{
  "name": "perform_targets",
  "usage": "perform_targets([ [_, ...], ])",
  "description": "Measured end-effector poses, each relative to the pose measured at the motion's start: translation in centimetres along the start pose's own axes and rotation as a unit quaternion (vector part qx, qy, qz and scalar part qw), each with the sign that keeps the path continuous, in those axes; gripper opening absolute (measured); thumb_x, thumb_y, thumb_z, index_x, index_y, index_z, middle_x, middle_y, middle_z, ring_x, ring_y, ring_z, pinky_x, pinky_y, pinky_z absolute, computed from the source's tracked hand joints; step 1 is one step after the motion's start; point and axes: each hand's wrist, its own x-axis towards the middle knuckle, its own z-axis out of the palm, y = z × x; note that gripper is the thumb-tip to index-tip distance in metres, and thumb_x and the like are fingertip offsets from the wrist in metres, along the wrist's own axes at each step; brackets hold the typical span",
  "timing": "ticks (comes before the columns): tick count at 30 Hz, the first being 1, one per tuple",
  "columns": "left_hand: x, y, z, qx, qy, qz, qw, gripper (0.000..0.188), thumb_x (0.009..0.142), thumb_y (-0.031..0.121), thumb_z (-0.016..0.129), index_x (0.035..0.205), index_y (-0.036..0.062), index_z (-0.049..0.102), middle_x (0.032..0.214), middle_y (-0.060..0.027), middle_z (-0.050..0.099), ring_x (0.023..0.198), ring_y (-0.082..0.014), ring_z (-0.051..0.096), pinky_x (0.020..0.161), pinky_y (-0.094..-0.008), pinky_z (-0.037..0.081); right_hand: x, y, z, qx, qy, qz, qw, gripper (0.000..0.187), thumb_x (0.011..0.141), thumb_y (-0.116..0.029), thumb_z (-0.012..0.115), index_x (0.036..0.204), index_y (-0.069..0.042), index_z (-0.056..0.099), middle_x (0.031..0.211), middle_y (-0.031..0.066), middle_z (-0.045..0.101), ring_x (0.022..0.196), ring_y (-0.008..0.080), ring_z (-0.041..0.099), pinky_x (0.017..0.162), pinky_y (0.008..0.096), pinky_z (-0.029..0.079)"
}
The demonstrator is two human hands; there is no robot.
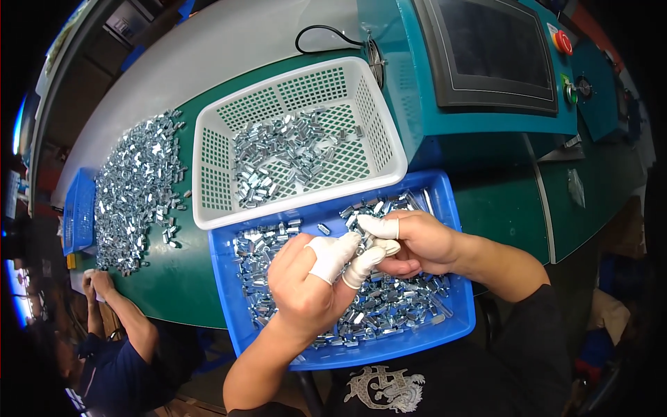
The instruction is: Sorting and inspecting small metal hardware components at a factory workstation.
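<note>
My left hand (303, 283) and my right hand (424, 242) meet over a blue plastic bin (226, 306). White finger covers wrap the thumb and forefinger of each. Their fingertips are pinched together, with silvery metal showing between them; the fingers partly hide its shape. Short, shiny metal parts (389, 306) lie in a loose heap in the bin, under and around my hands. Behind it, a white perforated basket (299, 198) overlaps the bin's far edge and holds more of these metal parts (295, 146).
A large pile of metal parts (139, 187) covers the green table (184, 292) at left, beside a small blue basket (78, 212). Another person's hands (99, 281) are at its near end. A teal machine (410, 104) with a dark screen (493, 48) and red button (563, 42) stands at right.
</note>
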Motion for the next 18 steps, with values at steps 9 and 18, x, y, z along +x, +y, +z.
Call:
perform_targets([
  [9,-0.8,-4.7,-0.2,-0.061,0.069,-0.261,0.961,0.014,0.076,0.001,0.069,0.089,-0.0013,0.066,0.07,-0.0016,0.059,0.056,-0.0046,0.044,0.046,-0.0213,0.033,0.2,-0.1,0.2,-0.011,0.159,-0.193,0.968,0.046,0.098,-0.037,0.036,0.062,-0.009,0.044,0.052,-0.0003,0.041,0.04,0.0049,0.029,0.037,0.0209,0.022],
  [18,-0.9,-4.0,0.3,0.005,-0.081,-0.182,0.98,0.013,0.07,0.002,0.071,0.082,0.0032,0.066,0.07,-0.0079,0.062,0.051,-0.0138,0.05,0.045,-0.0252,0.04,0.1,0.6,-0.5,-0.062,0.162,-0.244,0.954,0.038,0.098,-0.032,0.037,0.071,-0.007,0.047,0.054,0.0005,0.045,0.042,0.004,0.031,0.039,0.0198,0.024],
])
